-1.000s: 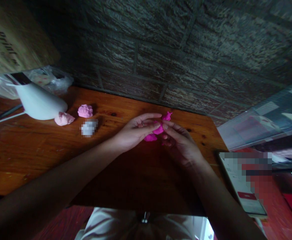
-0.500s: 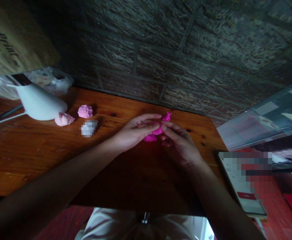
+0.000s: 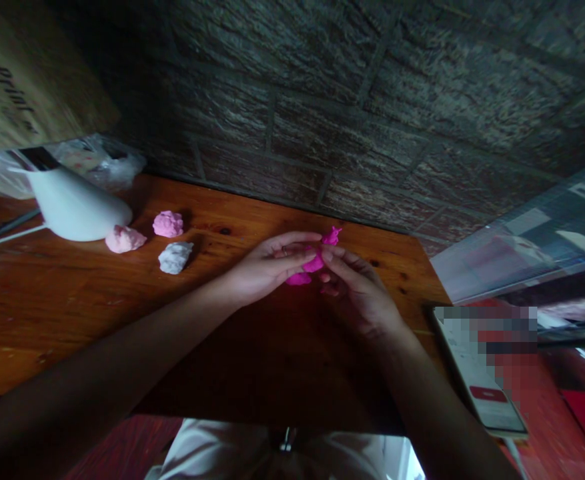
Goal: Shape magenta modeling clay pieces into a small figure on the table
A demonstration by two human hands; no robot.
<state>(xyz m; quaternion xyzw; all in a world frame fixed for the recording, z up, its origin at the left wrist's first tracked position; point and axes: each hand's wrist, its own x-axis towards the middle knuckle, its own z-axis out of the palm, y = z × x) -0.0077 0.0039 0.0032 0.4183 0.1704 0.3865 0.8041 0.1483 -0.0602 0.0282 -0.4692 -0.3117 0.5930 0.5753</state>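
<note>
A piece of magenta modelling clay [image 3: 313, 261] is pinched between my left hand [image 3: 265, 267] and my right hand [image 3: 359, 287], above the wooden table. Both thumbs press on it, and the fingers curl behind. More magenta clay [image 3: 299, 278] shows just below the pinched part; I cannot tell whether the two are joined. Beyond my fingertips a small ragged magenta lump [image 3: 331, 235] sticks up. To the left on the table lie a pink clay lump [image 3: 168, 224], a paler pink lump [image 3: 125, 239] and a white lump [image 3: 175, 257].
A white cone-shaped object [image 3: 75, 200] stands at the left with crumpled clear plastic [image 3: 107, 163] behind it. A brown printed box or bag [image 3: 32, 80] hangs over that corner. The dark brick wall [image 3: 292, 113] borders the table's back. At right lies a phone-like device [image 3: 477, 373].
The view has shifted slightly, so things sit a little further left. Both hands keep their pinch on the magenta clay, with only slight finger movement.
</note>
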